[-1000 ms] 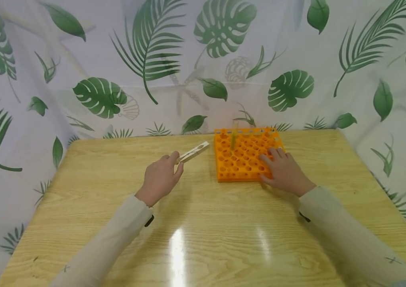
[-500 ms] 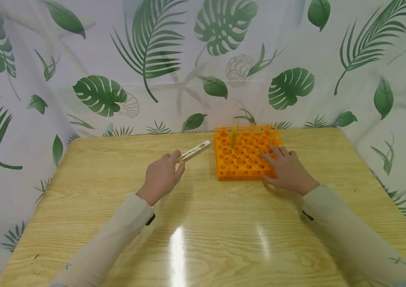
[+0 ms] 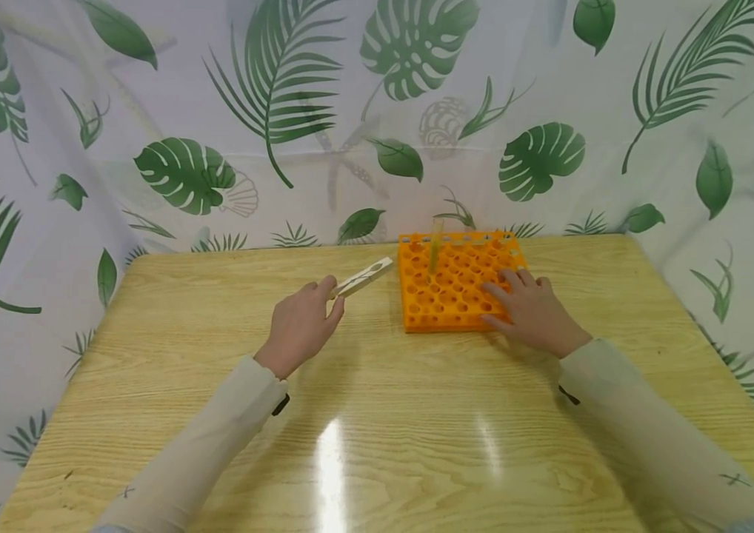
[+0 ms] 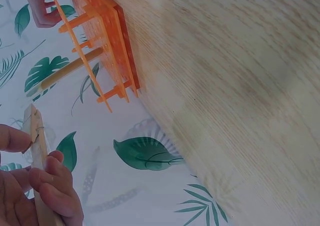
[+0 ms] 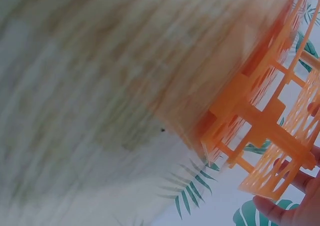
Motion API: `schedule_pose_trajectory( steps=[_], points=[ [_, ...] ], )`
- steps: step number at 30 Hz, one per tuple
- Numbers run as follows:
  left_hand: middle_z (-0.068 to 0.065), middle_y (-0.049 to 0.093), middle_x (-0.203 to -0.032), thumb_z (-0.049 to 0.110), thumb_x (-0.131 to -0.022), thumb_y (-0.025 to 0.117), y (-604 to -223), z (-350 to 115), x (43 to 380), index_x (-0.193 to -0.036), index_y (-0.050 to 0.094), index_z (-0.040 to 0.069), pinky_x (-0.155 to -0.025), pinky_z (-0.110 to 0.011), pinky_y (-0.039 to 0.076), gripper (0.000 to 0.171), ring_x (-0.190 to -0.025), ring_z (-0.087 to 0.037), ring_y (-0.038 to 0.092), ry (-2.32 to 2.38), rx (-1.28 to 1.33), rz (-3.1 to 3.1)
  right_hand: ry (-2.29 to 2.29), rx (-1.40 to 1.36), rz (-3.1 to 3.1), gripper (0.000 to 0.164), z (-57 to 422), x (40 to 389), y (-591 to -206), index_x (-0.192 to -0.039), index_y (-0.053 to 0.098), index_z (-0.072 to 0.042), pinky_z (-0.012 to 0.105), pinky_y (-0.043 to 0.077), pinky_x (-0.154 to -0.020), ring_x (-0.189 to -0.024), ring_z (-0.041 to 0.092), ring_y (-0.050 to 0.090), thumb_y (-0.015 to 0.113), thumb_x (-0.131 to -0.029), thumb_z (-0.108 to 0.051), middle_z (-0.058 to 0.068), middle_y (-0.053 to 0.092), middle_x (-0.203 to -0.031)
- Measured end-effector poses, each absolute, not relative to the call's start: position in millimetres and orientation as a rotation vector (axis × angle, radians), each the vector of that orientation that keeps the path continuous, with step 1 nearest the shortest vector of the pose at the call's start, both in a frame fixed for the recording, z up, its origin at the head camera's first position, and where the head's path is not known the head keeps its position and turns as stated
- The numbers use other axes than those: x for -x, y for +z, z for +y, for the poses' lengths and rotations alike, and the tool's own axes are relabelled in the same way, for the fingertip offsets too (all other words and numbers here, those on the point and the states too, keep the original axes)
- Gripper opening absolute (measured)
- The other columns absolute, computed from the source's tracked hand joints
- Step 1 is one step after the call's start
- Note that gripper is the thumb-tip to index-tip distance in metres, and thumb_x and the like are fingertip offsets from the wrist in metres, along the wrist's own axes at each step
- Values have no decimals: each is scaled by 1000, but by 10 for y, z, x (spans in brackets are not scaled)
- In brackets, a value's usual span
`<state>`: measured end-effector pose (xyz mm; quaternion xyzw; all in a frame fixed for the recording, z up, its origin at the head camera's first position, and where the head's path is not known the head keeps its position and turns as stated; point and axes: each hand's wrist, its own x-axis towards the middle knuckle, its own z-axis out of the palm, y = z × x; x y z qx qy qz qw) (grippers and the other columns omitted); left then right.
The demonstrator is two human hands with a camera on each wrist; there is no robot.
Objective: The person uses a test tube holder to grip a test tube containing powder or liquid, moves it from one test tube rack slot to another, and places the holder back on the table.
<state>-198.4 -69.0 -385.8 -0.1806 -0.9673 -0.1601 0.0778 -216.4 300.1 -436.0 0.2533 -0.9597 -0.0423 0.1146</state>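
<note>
Leaf-printed cloth (image 3: 170, 96) backs the desk (image 3: 404, 429). Left hand (image 3: 298, 326) pinches a wooden test-tube clamp (image 3: 367, 275) left of the orange test-tube rack (image 3: 444, 323), test tube (image 3: 435, 250) inside; right hand (image 3: 535, 314), fingers (image 3: 501, 297) spread, touches the rack's right side.

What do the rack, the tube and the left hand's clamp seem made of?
Rack: likely plastic, smooth-looking, judging by its even orange colour and thin bars.
Tube: clear glass or plastic, unclear which; its upper end looks see-through.
Clamp: probably wood, matte, going by its pale tan colour.

Wooden clamp (image 3: 365, 277) beside orange rack (image 3: 446, 323)
</note>
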Motion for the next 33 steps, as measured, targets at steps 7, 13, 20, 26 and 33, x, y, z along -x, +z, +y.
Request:
schedule_pose_trajectory(
  steps=[7, 13, 20, 26, 33],
  points=[
    [-11, 63, -81, 27, -98, 49, -3833, -684, 1974, -112, 56, 9, -38, -25, 26, 25, -40, -17, 41, -479, 534, -2913, -112, -727, -2821, 53, 2982, 2179, -4354, -124, 55, -15, 56, 43, -71, -100, 39, 49, 60, -86, -50, 21, 47, -123],
    [-10, 63, -82, 27, -97, 50, -3839, -674, 1973, -112, 56, 9, -38, -26, 28, 24, -41, -17, 42, -492, 522, -2925, -83, -722, -2816, 51, 2960, 2170, -4354, -123, 56, -15, 56, 42, -69, -97, 39, 49, 61, -86, -49, 20, 48, -121],
    [-10, 64, -82, 28, -97, 50, -3863, -670, 1975, -113, 56, 10, -38, -26, 28, 25, -40, -17, 42, -503, 534, -2923, -106, -714, -2807, 52, 2965, 2174, -4364, -123, 56, -15, 56, 42, -68, -96, 39, 49, 60, -86, -51, 20, 48, -120],
    [-9, 63, -72, 27, -98, 49, -3859, -679, 1978, -110, 56, 9, -37, -25, 25, 23, -39, -16, 41, -480, 530, -2930, -115, -715, -2819, 53, 2957, 2172, -4351, -124, 56, -15, 56, 42, -69, -97, 39, 49, 60, -86, -51, 20, 48, -121],
    [-5, 51, -50, 27, -99, 45, -3848, -695, 1987, -104, 51, 6, -36, -23, 21, 23, -36, -13, 35, -492, 531, -2932, -118, -718, -2818, 53, 2962, 2170, -4356, -125, 56, -14, 55, 42, -68, -96, 39, 49, 60, -86, -51, 21, 48, -122]
  ],
)
